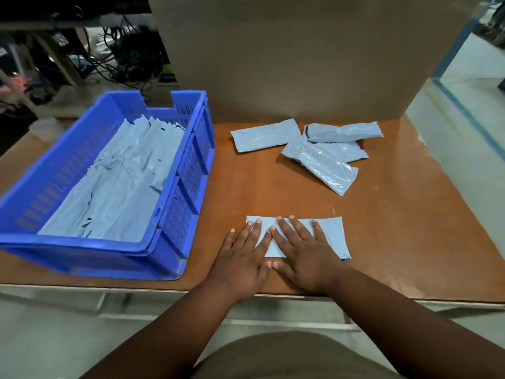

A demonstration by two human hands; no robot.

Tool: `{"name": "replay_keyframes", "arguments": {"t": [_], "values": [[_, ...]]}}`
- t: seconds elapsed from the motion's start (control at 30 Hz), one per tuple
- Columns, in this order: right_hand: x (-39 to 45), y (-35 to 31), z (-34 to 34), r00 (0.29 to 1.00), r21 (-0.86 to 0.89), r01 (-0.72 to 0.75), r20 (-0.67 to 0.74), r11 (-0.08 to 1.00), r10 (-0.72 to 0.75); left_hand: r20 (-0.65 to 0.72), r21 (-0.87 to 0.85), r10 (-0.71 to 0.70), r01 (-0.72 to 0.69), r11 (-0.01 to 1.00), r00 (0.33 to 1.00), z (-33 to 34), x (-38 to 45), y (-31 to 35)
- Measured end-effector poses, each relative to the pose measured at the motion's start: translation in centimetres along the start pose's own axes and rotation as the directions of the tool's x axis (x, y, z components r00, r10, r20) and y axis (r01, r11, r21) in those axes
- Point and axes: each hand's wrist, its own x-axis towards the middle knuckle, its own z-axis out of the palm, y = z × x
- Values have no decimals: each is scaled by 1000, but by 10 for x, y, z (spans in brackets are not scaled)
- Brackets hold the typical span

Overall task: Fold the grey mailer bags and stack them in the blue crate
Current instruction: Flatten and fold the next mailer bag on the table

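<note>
At the near edge of the counter [382,242], the left hand [243,258] and right hand [303,255] lie flat side by side, fingers straight and spread, pressing down on a folded grey bag [332,236]; neither hand grips it. Farther back on the counter lies a loose pile of folded bags [322,151]. To the left stands the blue crate [188,173], holding a layer of grey bags [120,187]. A big cardboard box [300,56] stands behind.
</note>
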Motion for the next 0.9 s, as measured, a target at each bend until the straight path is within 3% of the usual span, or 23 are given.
{"name": "replay_keyframes", "arguments": {"t": [0.2,0.3,0.4,0.53,0.7,0.9], "values": [[1,-3,-9,1000,86,-19,15,996,18,13,-39,-32,33,999,999,-7,2,5],[2,7,-16,996,140,-85,-25,987,90,-74,-48,-45,42,998,996,-19,12,10],[8,21,-24,979,70,-143,-134,987,151,-192,-178,-13,-22,984,981,-34,36,20],[12,24,-14,994,108,-87,-58,990,93,-113,-284,109,-137,949,988,-31,67,45],[5,31,-3,994,57,-85,-59,995,88,-75,-154,141,-151,977,987,-5,67,40],[-13,56,2,972,111,-224,-40,968,230,2,-30,21,-21,999,1000,0,49,-3]]}}
